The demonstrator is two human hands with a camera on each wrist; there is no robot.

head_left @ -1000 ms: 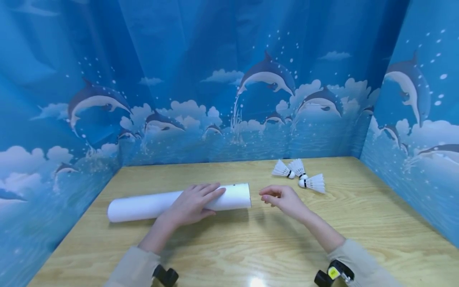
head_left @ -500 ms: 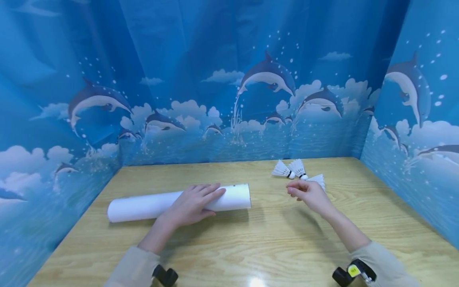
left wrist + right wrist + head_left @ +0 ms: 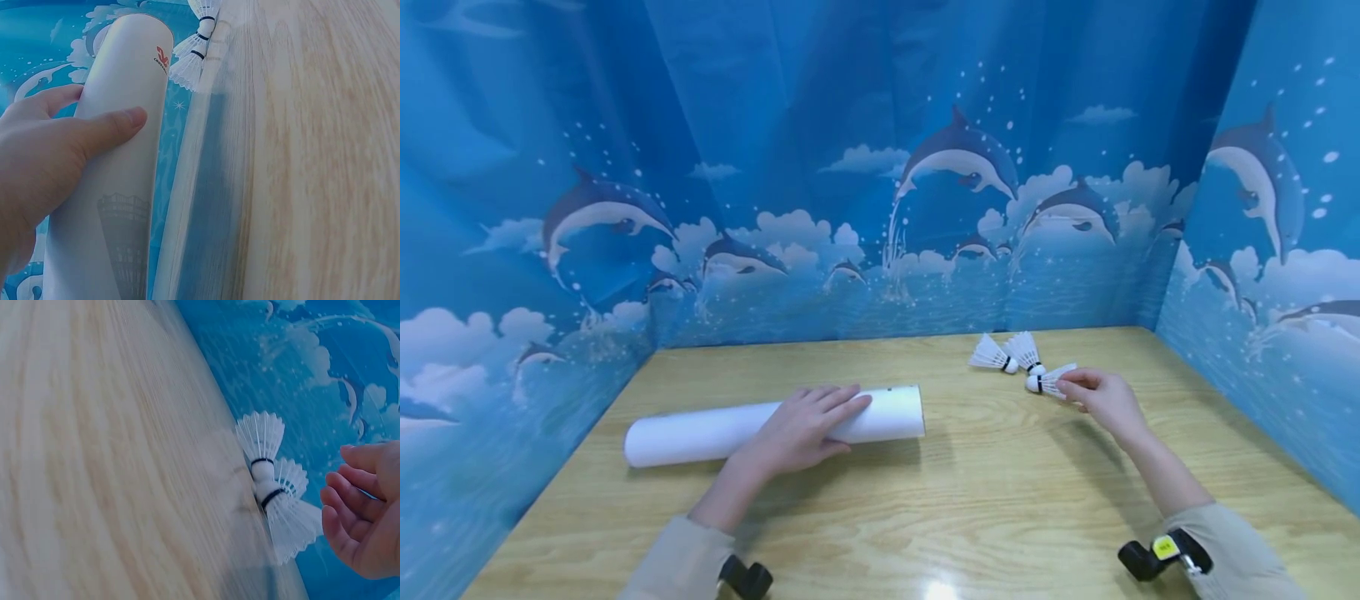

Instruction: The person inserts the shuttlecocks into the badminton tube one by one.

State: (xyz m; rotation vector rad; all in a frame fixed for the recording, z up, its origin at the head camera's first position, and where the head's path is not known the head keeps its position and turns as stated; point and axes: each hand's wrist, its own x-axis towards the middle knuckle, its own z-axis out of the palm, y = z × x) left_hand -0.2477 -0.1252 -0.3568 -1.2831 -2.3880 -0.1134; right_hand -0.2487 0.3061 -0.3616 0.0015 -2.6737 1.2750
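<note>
Dolphin-print blue curtains (image 3: pixel 880 167) wall off three sides of a light wooden table (image 3: pixel 970 500); I take the white tube (image 3: pixel 715 429) lying flat on it as my landmark. My left hand (image 3: pixel 801 429) rests on top of the tube toward its right end, fingers straight and laid over the curve, thumb pressed on the near side in the left wrist view (image 3: pixel 109 128). Well to the right of the tube and a little farther back lie three white shuttlecocks. My right hand (image 3: pixel 1101 398) is at the nearest shuttlecock (image 3: pixel 1051 381), fingertips on its feather skirt; fingers are curled, but I cannot tell whether they actually pinch it. Two other shuttlecocks (image 3: pixel 1003 354) lie just behind it, touching each other.
</note>
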